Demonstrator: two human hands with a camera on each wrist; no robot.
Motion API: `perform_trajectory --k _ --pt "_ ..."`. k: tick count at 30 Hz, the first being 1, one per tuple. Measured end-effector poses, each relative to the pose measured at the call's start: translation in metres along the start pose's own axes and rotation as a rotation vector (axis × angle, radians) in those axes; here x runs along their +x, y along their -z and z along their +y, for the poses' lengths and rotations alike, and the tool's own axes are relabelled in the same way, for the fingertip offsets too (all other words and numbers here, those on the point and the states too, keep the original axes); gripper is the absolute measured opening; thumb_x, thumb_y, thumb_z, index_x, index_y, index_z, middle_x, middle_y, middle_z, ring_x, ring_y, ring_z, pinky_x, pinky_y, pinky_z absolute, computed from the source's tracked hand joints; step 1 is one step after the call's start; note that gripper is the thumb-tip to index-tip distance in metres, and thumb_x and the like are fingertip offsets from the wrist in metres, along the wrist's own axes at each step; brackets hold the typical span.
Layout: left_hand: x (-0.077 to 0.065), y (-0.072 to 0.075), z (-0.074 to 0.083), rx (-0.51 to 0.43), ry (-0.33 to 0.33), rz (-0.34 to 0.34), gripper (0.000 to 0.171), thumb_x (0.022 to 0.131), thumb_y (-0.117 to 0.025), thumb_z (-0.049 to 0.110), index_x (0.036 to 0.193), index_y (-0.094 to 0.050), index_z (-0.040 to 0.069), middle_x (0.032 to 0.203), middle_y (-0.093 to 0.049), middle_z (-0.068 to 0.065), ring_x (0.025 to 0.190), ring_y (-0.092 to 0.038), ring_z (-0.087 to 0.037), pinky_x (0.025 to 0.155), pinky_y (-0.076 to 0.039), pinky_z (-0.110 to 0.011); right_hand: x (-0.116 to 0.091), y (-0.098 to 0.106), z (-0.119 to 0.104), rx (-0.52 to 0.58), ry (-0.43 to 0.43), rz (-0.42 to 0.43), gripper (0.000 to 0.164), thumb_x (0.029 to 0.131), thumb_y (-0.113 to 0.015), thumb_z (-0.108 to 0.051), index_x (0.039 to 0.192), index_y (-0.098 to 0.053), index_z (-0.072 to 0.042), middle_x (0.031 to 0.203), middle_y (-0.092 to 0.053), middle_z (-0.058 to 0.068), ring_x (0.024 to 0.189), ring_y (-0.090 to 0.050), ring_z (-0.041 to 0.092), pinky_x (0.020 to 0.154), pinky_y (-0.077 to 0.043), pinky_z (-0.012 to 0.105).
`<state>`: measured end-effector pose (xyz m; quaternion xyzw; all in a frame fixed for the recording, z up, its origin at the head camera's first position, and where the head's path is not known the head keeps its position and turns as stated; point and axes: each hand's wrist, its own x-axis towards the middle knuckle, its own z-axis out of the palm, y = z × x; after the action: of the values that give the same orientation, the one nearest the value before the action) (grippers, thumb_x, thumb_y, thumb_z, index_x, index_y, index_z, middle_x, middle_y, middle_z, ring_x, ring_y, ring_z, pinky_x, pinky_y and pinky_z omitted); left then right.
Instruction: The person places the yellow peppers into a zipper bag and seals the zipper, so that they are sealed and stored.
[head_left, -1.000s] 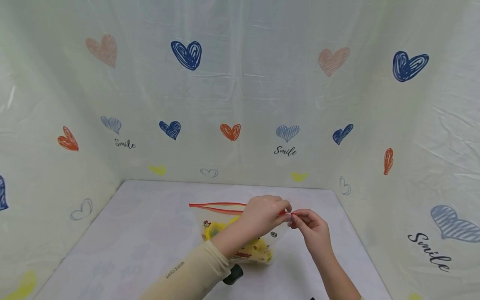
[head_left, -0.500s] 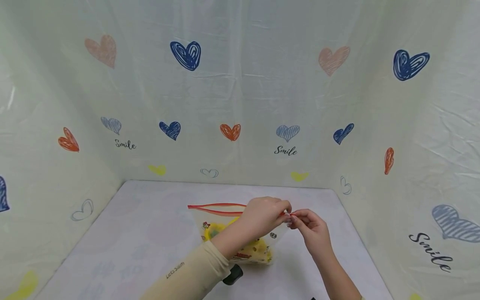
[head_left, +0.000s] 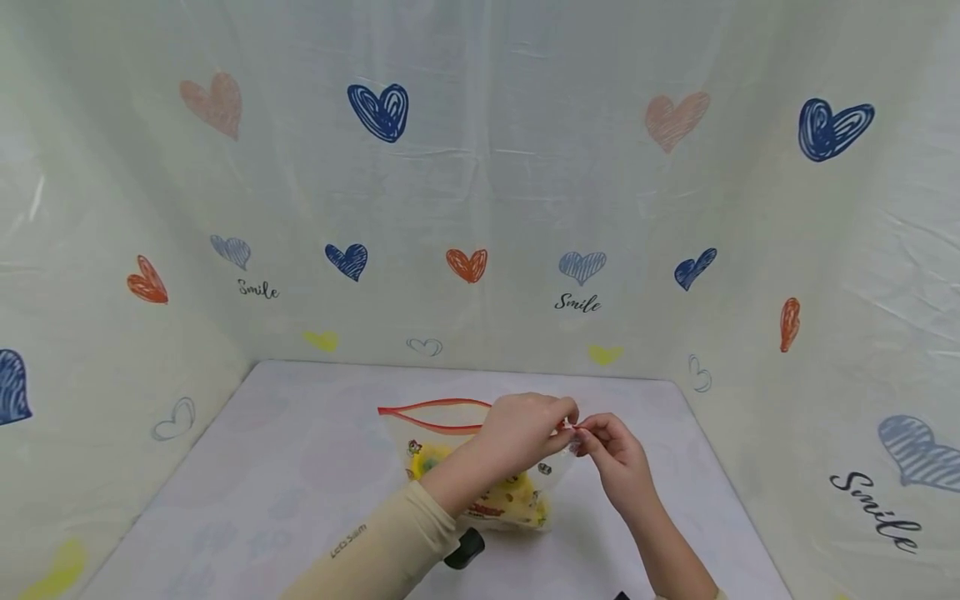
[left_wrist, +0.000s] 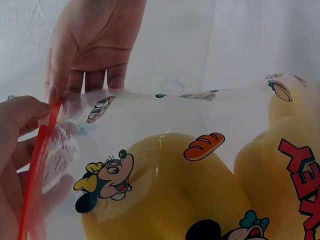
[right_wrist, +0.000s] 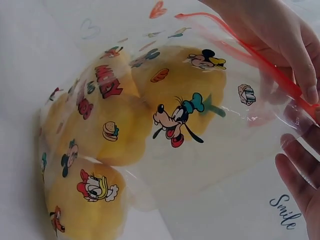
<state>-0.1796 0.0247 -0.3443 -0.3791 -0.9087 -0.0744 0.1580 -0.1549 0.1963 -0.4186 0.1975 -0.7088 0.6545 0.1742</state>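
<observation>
A clear zip bag [head_left: 517,500] with cartoon prints and a red zip strip [head_left: 431,430] is on the white table. Inside are several rounded yellow things [right_wrist: 105,135], one with a green stem, like bell peppers. My left hand [head_left: 525,429] reaches across the bag and pinches the red strip near its right end. Beside it, the thumb and fingers of my right hand [head_left: 618,458] pinch the corner at that end. The strip's left part gapes open. In the left wrist view, the fingertips of both hands meet at the strip's end.
The white table [head_left: 285,467] runs back to a pale curtain [head_left: 510,192] printed with hearts, which encloses it on three sides. A black object [head_left: 465,548] shows beneath the left sleeve [head_left: 382,533], in front of the bag.
The left part of the bag's mouth gapes wider than before. My hands have shifted slightly left and keep their pinch at the right end; the head view has turned slightly.
</observation>
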Motion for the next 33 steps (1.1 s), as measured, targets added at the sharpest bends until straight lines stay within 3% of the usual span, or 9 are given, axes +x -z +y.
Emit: perform_trajectory --k 6,11,19,27,33 --pt "-0.002 0.001 -0.004 0.0 0.02 -0.027 0.016 0.093 -0.066 0.037 0.102 -0.065 0.024 0.073 -0.062 0.015 0.058 -0.048 0.001 0.044 -0.034 -0.014 0.001 -0.004 -0.001 -0.031 0.002 -0.005 0.004 0.094 -0.054 0.008 0.097 -0.054 0.011 0.083 -0.064 0.002 0.074 -0.062 0.012 0.068 -0.054 0.022" --pt "-0.005 0.001 -0.01 0.002 0.017 -0.008 0.014 0.093 -0.066 0.034 0.101 -0.065 0.023 0.07 -0.06 0.014 0.056 -0.046 0.0 0.044 -0.033 -0.014 0.002 -0.005 -0.001 -0.033 -0.008 0.012 0.004 0.094 -0.054 0.008 0.097 -0.053 0.012 0.084 -0.065 0.002 0.074 -0.061 0.012 0.068 -0.054 0.021" --pt "-0.013 0.002 -0.019 -0.016 0.033 -0.02 0.013 0.093 -0.065 0.031 0.103 -0.065 0.022 0.074 -0.063 0.013 0.058 -0.048 -0.001 0.048 -0.036 -0.014 0.001 -0.006 0.0 -0.034 -0.025 0.031 0.005 0.095 -0.054 0.007 0.097 -0.052 0.012 0.085 -0.064 0.019 0.076 -0.063 0.011 0.068 -0.054 0.022" --pt "-0.023 0.005 -0.027 -0.035 0.049 -0.026 0.013 0.094 -0.064 0.031 0.104 -0.064 0.023 0.082 -0.066 0.013 0.068 -0.055 -0.001 0.055 -0.042 -0.014 0.0 -0.006 -0.001 -0.064 -0.027 0.031 0.005 0.096 -0.053 0.005 0.097 -0.053 0.01 0.086 -0.067 0.006 0.076 -0.061 0.011 0.069 -0.055 0.022" --pt "-0.031 0.006 -0.034 -0.053 0.059 -0.022 0.012 0.094 -0.064 0.03 0.103 -0.064 0.023 0.086 -0.067 0.012 0.073 -0.058 -0.001 0.058 -0.045 -0.016 0.0 -0.005 -0.001 -0.064 -0.02 0.021 0.007 0.097 -0.052 0.004 0.098 -0.053 0.011 0.087 -0.068 0.008 0.076 -0.062 0.012 0.069 -0.055 0.022"
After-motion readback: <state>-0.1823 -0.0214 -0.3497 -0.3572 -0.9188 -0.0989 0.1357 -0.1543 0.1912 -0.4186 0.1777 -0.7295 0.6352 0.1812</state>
